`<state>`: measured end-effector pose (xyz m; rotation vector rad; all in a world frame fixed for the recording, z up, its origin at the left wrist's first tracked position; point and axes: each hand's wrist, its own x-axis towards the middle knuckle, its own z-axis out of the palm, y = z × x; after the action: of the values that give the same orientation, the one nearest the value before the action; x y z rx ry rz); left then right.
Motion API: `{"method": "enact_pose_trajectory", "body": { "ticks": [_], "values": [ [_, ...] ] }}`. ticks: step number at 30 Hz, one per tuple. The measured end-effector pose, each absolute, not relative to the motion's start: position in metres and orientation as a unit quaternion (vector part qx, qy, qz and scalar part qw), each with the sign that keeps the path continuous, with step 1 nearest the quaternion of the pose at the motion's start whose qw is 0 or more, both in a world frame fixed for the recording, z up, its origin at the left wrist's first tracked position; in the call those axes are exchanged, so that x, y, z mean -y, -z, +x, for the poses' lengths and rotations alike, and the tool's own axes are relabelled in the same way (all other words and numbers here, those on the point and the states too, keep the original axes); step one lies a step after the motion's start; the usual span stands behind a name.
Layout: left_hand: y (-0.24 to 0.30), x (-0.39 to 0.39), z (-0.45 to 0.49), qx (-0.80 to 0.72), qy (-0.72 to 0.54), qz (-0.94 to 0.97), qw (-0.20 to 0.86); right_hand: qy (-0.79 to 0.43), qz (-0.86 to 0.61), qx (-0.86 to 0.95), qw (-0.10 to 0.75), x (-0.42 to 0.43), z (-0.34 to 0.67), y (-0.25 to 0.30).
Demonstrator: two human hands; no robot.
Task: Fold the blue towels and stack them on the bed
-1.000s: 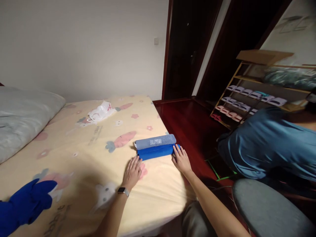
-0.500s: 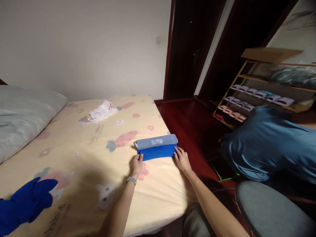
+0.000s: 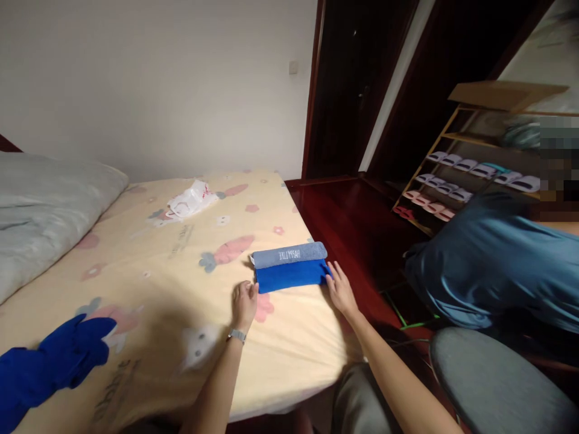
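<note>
A folded bright blue cloth (image 3: 292,276) lies near the right edge of the bed. Along its far side rests a grey-blue rolled towel (image 3: 289,255) with white lettering, which reads reversed. My left hand (image 3: 245,304), with a watch on the wrist, is at the cloth's near left corner. Its fingers are loosely bent and slightly apart, with the thumb close to the corner. At the cloth's right end is my right hand (image 3: 340,290), fingers stretched out and fingertips by the edge.
Another blue cloth (image 3: 67,355) lies crumpled at the left. A white plastic bag (image 3: 192,200) and a grey pillow (image 3: 49,205) are farther back on the bed. To the right are a round grey stool (image 3: 497,380), a person in a blue shirt (image 3: 493,265) and a slipper rack (image 3: 446,135).
Both hands have loosened from the folded blue cloth and shifted slightly outward. The right fingers are straighter. The cloth and towel stay in place on the bed; the view has shifted slightly.
</note>
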<state>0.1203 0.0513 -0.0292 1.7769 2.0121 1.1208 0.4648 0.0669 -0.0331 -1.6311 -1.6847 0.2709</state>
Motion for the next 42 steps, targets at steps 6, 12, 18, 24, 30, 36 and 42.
{"method": "enact_pose_trajectory", "body": {
  "ticks": [6, 12, 18, 24, 30, 36, 42],
  "values": [
    [0.023, 0.054, 0.017, -0.6, -0.294, 0.729, 0.147, -0.077, -0.639, 0.614, 0.457, 0.007, 0.479, 0.0],
    [-0.011, 0.103, -0.124, -0.792, -0.176, 0.584, -0.021, -0.09, -0.613, 0.704, 0.347, 0.104, 0.472, -0.001],
    [-0.006, 0.122, -0.204, -0.917, -0.165, 0.337, -0.138, -0.109, -0.65, 0.699, 0.276, 0.109, 0.467, 0.006],
    [-0.005, 0.133, -0.221, -0.941, -0.178, 0.257, -0.128, -0.133, -0.662, 0.703, 0.225, 0.099, 0.472, 0.012],
    [-0.001, 0.121, -0.228, -0.94, -0.185, 0.283, -0.033, -0.139, -0.667, 0.699, 0.217, 0.101, 0.464, 0.002],
    [-0.015, 0.084, -0.179, -0.831, -0.309, 0.46, -0.042, -0.144, -0.676, 0.695, 0.196, 0.099, 0.457, -0.002],
    [-0.054, 0.07, -0.022, -0.659, -0.464, 0.584, 0.093, -0.165, -0.671, 0.688, 0.22, 0.1, 0.455, -0.006]
  ]
}}
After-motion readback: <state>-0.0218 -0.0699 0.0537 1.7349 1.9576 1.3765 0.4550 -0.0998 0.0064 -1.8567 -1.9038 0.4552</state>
